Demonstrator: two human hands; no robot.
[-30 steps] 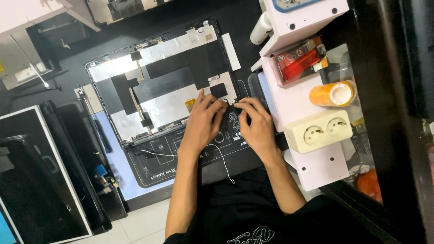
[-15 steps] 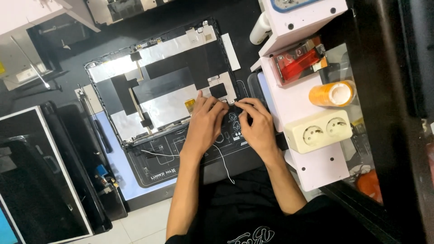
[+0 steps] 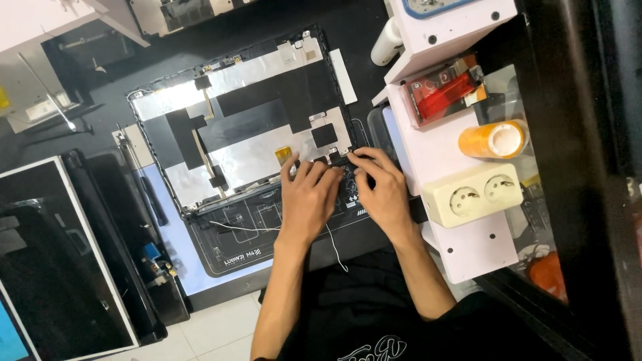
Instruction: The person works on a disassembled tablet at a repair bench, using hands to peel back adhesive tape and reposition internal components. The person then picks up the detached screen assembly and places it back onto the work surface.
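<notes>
Dark worktop (image 3: pixel 221 40), cluttered. Opened laptop lid panel (image 3: pixel 247 127) flat at centre. Left hand (image 3: pixel 309 195) and right hand (image 3: pixel 381 187) side by side at its lower edge, fingertips pinching something small; grip contents unclear. Thin, fragile, probably light; best held by edges. White wire (image 3: pixel 334 249) trailing below.

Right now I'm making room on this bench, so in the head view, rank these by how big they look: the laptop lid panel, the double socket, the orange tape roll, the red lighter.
1. laptop lid panel
2. double socket
3. orange tape roll and red lighter, too close to rank
</notes>
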